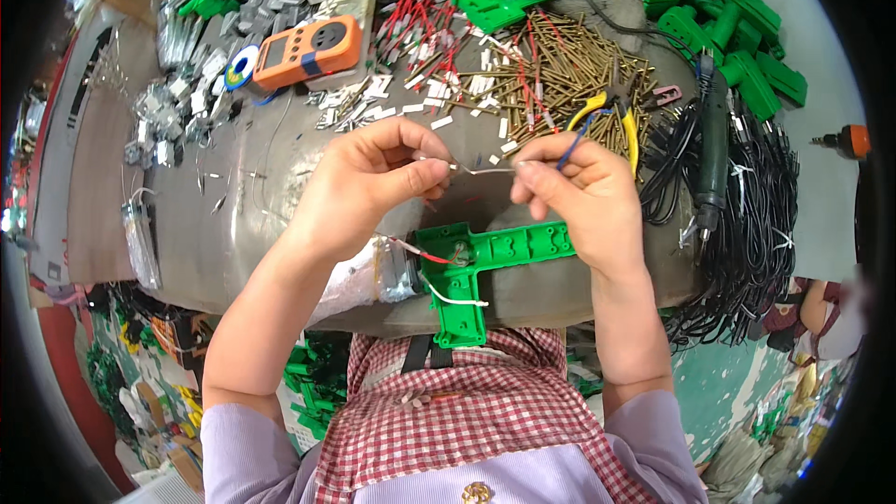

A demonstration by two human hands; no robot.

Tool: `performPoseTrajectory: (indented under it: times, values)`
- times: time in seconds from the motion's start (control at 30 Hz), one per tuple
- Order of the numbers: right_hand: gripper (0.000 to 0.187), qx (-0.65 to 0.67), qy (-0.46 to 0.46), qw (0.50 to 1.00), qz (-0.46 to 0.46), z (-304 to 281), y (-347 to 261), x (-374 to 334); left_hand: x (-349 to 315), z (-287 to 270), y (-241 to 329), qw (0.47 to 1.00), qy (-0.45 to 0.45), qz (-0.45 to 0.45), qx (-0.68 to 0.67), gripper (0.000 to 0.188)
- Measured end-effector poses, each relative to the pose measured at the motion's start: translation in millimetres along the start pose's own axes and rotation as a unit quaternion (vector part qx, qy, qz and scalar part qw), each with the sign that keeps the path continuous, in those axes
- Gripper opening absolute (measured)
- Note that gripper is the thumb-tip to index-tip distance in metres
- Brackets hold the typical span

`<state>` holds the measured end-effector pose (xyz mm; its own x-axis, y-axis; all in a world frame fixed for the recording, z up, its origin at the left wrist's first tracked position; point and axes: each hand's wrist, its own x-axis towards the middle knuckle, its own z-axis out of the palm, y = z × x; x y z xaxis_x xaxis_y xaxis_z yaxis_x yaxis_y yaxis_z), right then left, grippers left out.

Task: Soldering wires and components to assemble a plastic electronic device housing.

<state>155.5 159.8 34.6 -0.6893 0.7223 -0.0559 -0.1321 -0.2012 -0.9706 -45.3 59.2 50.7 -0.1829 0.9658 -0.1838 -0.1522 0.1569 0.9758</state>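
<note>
Above the table edge, my left hand is closed in a pinch on a small pale wire end. My right hand pinches a thin silvery wire stretched between both hands. A thin blue strand shows by my right fingers; I cannot tell whether it is held. Below the hands lies a green plastic housing half, shaped like a gun grip, open side up. Red and white wires come out of it. Yellow-handled pliers lie beyond my right hand.
An orange multimeter sits at the back left beside a solder spool. Brass-coloured rods are heaped at the back. Green housings fill the far right. A dark green soldering iron lies near bundled black cables.
</note>
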Motion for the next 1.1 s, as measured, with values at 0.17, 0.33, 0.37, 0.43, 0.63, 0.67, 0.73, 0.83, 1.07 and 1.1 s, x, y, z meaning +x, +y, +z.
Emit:
performPoseTrajectory:
  times: [0.17, 0.33, 0.37, 0.43, 0.63, 0.67, 0.73, 0.83, 1.07, 1.1]
  values:
    - [0.014, 0.032, -0.021, 0.999, 0.003, -1, -6, -2, -2, -1, -2, 0.998, -0.034, -0.002, -0.051, 0.012]
    - [0.016, 0.018, -0.025, 0.999, 0.012, -3, -8, -1, -2, 1, -3, 0.996, -0.059, 0.005, -0.060, 0.013]
    - [0.016, 0.023, -0.028, 0.999, 0.005, -3, -7, -1, -3, 2, -3, 0.996, -0.062, -0.003, -0.061, 0.013]
    - [0.016, 0.023, -0.025, 0.999, 0.011, -3, -6, 0, -4, 3, -2, 0.996, -0.066, -0.012, -0.061, 0.014]
    - [0.014, -0.007, 0.008, 1.000, 0.007, 2, -2, -1, -6, 6, 1, 0.993, -0.065, -0.013, -0.103, 0.015]
    - [0.013, -0.036, 0.019, 0.999, 0.012, 4, -2, -2, -7, 7, 1, 0.994, -0.056, -0.002, -0.095, 0.014]
    - [0.012, -0.054, 0.021, 0.998, 0.013, 7, -3, -5, -9, 11, 3, 0.995, -0.047, 0.011, -0.086, 0.013]
    - [0.011, -0.053, 0.043, 0.998, 0.006, 14, -5, -8, -13, 20, 5, 0.996, 0.039, 0.062, 0.060, 0.012]
    - [0.017, -0.128, -0.028, 0.991, -0.025, 15, 1, -4, -13, 32, 10, 0.961, 0.027, 0.144, 0.232, 0.011]
    - [0.020, -0.114, -0.035, 0.992, -0.040, 12, 1, -3, -11, 30, 12, 0.960, 0.037, 0.156, 0.230, 0.011]
